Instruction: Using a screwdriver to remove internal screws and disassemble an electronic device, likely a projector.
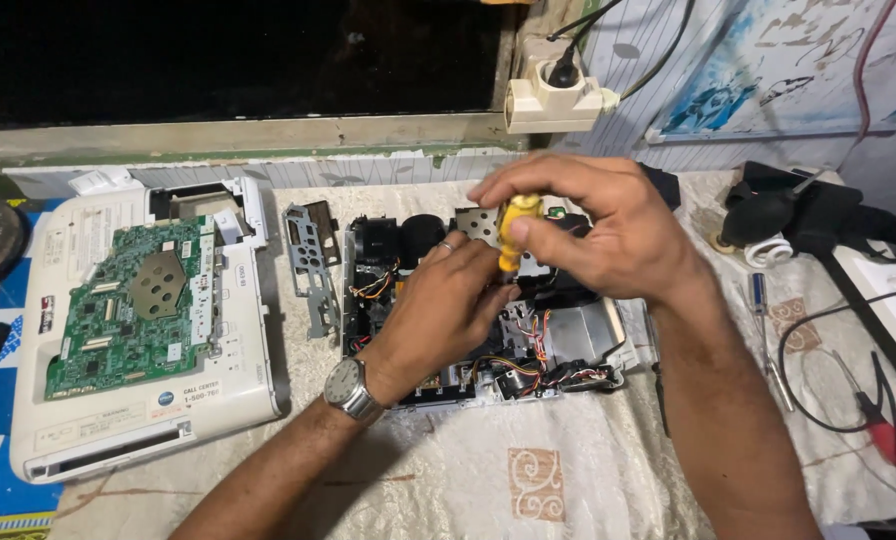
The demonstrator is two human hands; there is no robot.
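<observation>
A yellow screwdriver handle (pixel 517 228) was gripped upright by the right hand (pixel 593 235), fingers closed round its top, thumb across the front. The shaft below the fingers was hidden. The left hand (pixel 443 305) was laid on the opened device (pixel 558 340), fingers curled down beside the screwdriver; whether anything was pinched could not be told. A ring was seen on one left finger, a watch (pixel 349 387) at the wrist. Wires (pixel 528 365) and a metal shield were exposed just below both sets of fingers. A loose metal bracket (pixel 311 262) lay left of the left fingers. Further left, a green board (pixel 133 305) sat in a white cover (pixel 238 395). Right of the right hand, a second screwdriver (pixel 765 335) and black cables lay well apart on the cloth (pixel 488 470).
</observation>
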